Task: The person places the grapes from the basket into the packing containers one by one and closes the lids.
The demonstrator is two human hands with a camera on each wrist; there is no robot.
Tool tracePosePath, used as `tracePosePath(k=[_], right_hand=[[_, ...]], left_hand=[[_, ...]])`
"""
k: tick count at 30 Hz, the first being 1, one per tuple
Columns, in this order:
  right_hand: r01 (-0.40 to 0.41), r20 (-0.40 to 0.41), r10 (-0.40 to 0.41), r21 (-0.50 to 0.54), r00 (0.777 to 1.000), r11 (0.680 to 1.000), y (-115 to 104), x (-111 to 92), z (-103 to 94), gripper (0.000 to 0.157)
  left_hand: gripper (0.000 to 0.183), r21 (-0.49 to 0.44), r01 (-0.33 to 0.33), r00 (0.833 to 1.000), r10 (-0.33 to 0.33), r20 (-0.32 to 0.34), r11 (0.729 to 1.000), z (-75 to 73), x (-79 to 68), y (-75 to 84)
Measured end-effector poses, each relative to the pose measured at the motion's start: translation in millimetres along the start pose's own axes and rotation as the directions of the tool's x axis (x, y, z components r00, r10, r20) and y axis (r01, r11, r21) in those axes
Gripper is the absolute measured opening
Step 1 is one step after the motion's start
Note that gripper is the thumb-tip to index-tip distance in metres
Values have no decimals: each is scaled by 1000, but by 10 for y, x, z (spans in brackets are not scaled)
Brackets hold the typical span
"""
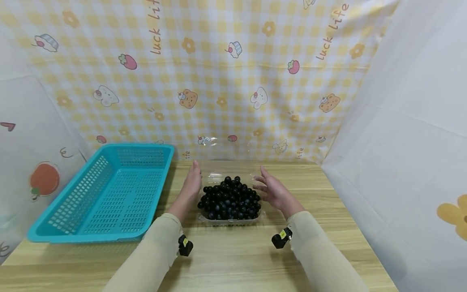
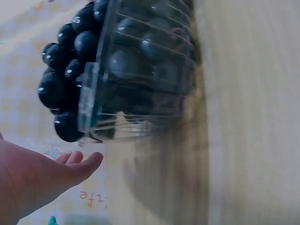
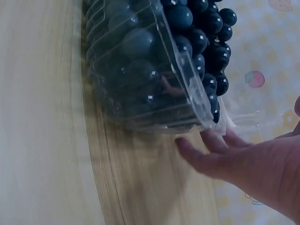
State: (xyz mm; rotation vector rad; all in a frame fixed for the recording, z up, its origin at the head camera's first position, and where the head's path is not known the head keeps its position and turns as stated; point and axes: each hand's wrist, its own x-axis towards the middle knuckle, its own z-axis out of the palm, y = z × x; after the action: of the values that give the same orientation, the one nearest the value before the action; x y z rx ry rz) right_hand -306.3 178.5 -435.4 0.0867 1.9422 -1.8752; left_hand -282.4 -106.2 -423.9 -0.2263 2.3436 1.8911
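A clear plastic box [image 1: 230,222] stands on the table, heaped with black grapes [image 1: 231,200] that rise above its rim. Its transparent lid [image 1: 233,165] is raised at the back. My left hand [image 1: 191,184] is at the box's left side, fingers extended and holding nothing. On the opposite side, my right hand [image 1: 276,191] has its fingers spread, gripping nothing. In the right wrist view its fingertips [image 3: 185,146] are right at the box's rim corner. The left wrist view has the left fingers [image 2: 89,165] just beside the box corner.
A turquoise perforated basket [image 1: 155,202] sits to the left on the wooden table [image 1: 233,259]. Behind the box hangs a yellow checked cloth [image 1: 219,73]. White sheeting [image 1: 412,121] hangs along the right side. A small black camera is worn on each wrist.
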Motion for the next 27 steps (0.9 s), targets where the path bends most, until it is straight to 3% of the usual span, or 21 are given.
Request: tracePosePath(k=[5, 12, 19, 27], right_hand=[[0, -46, -1, -19, 999, 1000, -56, -43, 47, 93], [84, -106, -93, -84, 990, 993, -177, -190, 139, 94], [175, -148, -191, -115, 970, 978, -206, -464, 318, 87], [195, -219, -236, -193, 947, 962, 101, -729, 478, 90]], left_hand=[[94, 41, -35, 999, 36, -6, 999, -59, -10, 121], [84, 94, -138, 990, 140, -15, 986, -118, -92, 314], [85, 157, -87, 995, 93, -29, 984, -173, -354, 394], [90, 149, -49, 999, 50, -3, 988, -130, -714, 185]])
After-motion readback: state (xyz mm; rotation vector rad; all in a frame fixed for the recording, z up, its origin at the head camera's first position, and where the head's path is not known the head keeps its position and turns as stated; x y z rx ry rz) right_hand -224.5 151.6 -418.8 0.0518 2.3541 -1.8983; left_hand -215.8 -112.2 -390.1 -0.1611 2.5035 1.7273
